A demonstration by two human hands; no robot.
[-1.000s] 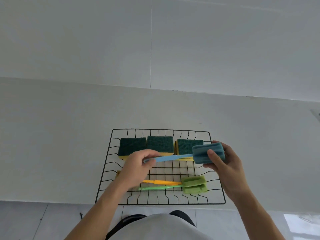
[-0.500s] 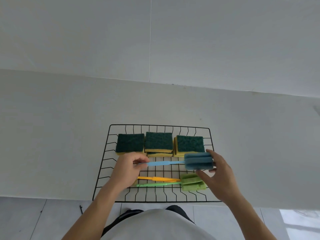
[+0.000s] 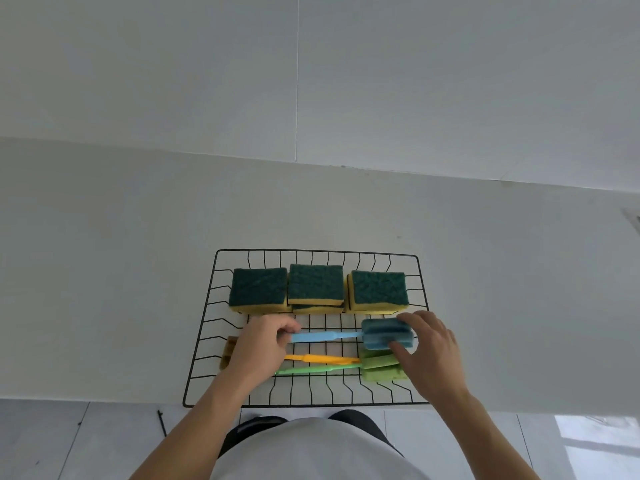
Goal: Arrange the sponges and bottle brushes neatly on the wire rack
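Head view, the only one: my left hand point(image 3: 264, 344) pinches the end of the blue bottle brush point(image 3: 349, 336) handle between thumb and fingertips, closed on it. My right hand point(image 3: 429, 348) wraps the brush's blue sponge head, thumb on the near side and fingers over the far side, clamped on it. The brush lies crosswise, low over the middle of the black wire rack point(image 3: 204, 341); whether it touches the wires I cannot tell.

Behind it, along the far side of the rack, sit the green-topped yellow sponges point(image 3: 317, 285) in a row, the middle ones stacked. Just nearer to me lie the orange brush point(image 3: 320, 358) and the green brush point(image 3: 311, 369), handles parallel, with green sponge heads just under my right hand. A brown sponge point(image 3: 228, 351) peeks out left of my left wrist. The rack rests on a pale counter point(image 3: 104, 271). No writing or brand can be read on anything.
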